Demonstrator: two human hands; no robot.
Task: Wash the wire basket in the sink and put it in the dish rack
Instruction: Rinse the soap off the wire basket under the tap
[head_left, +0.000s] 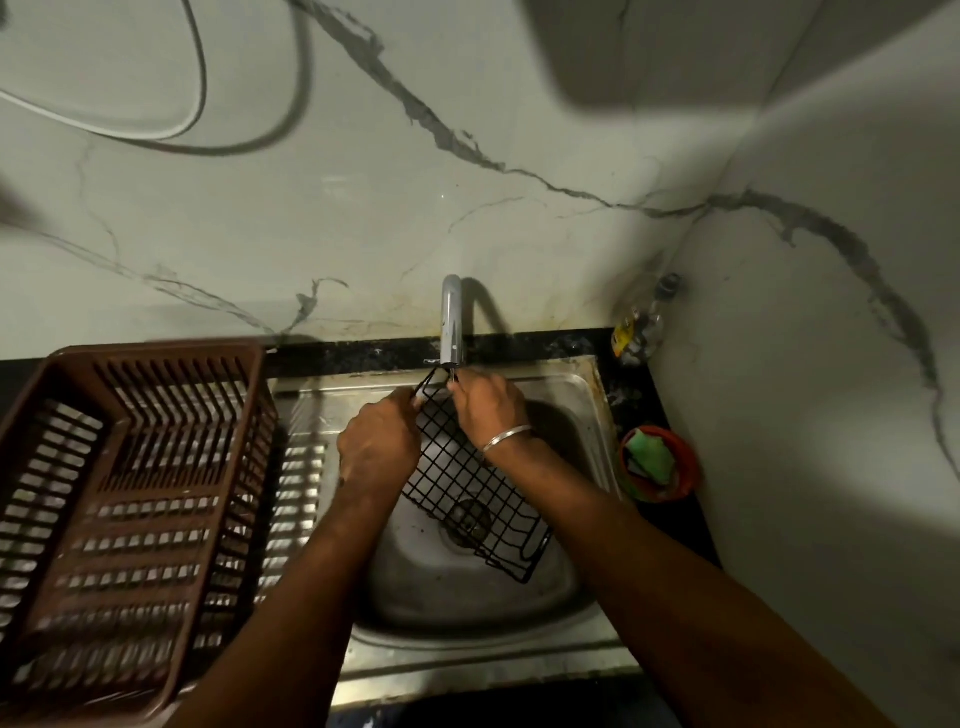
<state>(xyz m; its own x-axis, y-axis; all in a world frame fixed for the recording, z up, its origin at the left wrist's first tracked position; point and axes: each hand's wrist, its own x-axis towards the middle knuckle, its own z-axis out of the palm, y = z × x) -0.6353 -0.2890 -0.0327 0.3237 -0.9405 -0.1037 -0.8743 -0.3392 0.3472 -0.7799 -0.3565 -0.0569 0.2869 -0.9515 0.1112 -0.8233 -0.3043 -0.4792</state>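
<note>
As the wire basket (464, 480) tilts over the sink (470, 603), left hand (379, 446) pinches its upper rim; right hand (491, 402) likewise.

Dish rack (156, 354): cut off by the left and bottom edges.
Wire basket (467, 483): upper edge partly hidden under the left hand (379, 447) and right hand (485, 402).
Right hand's fingertips: tucked under, grip unclear.
Faucet (451, 322): running water cannot be told.
Bottle (644, 322): blurred, label unreadable.
Orange bowl (688, 460): green contents indistinct.
Cables (199, 78): run off the top and left edges.

Black wire basket (467, 483) tilted over sink (467, 597), brown dish rack (156, 353) beside
</note>
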